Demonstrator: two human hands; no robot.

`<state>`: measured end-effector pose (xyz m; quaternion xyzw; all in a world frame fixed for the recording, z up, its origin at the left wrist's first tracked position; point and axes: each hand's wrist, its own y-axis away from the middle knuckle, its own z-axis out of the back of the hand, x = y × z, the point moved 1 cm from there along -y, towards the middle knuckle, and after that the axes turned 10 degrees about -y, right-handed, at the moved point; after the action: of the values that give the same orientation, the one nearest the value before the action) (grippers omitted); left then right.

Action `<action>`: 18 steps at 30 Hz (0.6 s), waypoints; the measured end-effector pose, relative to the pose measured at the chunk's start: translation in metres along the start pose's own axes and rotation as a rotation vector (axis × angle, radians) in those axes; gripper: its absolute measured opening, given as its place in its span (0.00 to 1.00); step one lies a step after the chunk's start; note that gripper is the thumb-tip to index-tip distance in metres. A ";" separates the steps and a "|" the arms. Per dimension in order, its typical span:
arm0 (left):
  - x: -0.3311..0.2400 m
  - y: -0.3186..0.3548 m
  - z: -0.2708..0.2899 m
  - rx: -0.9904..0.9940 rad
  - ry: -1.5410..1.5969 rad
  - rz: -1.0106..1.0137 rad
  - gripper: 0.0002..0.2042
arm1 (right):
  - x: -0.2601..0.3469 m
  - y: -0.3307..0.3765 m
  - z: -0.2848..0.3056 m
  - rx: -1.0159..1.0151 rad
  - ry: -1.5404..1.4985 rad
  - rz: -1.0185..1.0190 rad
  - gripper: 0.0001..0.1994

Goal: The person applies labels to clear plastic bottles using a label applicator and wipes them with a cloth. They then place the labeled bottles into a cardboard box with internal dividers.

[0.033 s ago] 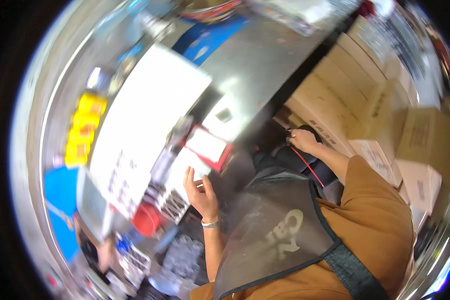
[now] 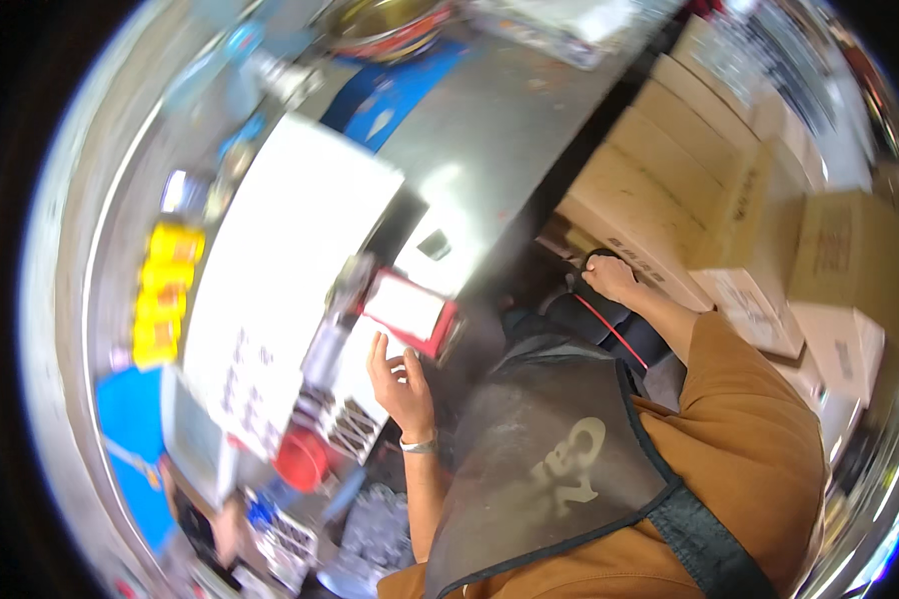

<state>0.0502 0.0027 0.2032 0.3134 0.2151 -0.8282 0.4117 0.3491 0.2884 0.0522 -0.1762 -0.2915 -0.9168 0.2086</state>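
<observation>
My left hand [image 2: 403,391] is raised at the table's edge with nothing in it. Its fingers are apart and slightly bent, beside a red tray [image 2: 433,339] with a white sheet on it. Lower right of this hand is my dark apron [image 2: 514,439]. My right hand [image 2: 609,278] reaches out beside a cardboard box [image 2: 659,245], low down next to the dark table edge. Its fingers are curled near a black object I cannot name; what they hold, if anything, is hidden.
A large white board [image 2: 290,220] lies on the metal table [image 2: 509,110]. Yellow packs [image 2: 165,299] line the far left. A red tub [image 2: 301,459] and clear plastic items [image 2: 375,529] sit lower left. Several cartons [image 2: 839,290] are stacked at right. Much is blurred.
The view has turned slightly, so the table and boxes shift in the picture. My left hand keeps its open pose. My right hand stays curled beside the carton.
</observation>
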 end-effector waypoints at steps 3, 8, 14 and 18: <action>-0.018 -0.057 -0.059 0.264 -0.054 -0.177 0.21 | -0.066 0.038 0.001 -0.151 -0.218 -0.317 0.13; 0.017 -0.127 -0.134 0.516 -0.285 -0.561 0.23 | -0.108 0.133 -0.054 -0.230 -0.474 -0.492 0.15; 0.042 -0.158 -0.202 0.755 -0.427 -0.825 0.31 | -0.092 0.273 -0.157 -0.046 -0.698 -1.014 0.17; 0.054 -0.149 -0.237 0.814 -0.373 -0.869 0.33 | -0.051 0.323 -0.214 0.042 -0.855 -1.179 0.17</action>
<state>-0.0155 0.2038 0.0119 0.1792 -0.0855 -0.9764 -0.0848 0.5062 -0.0674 0.0146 -0.3286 -0.4117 -0.7220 -0.4486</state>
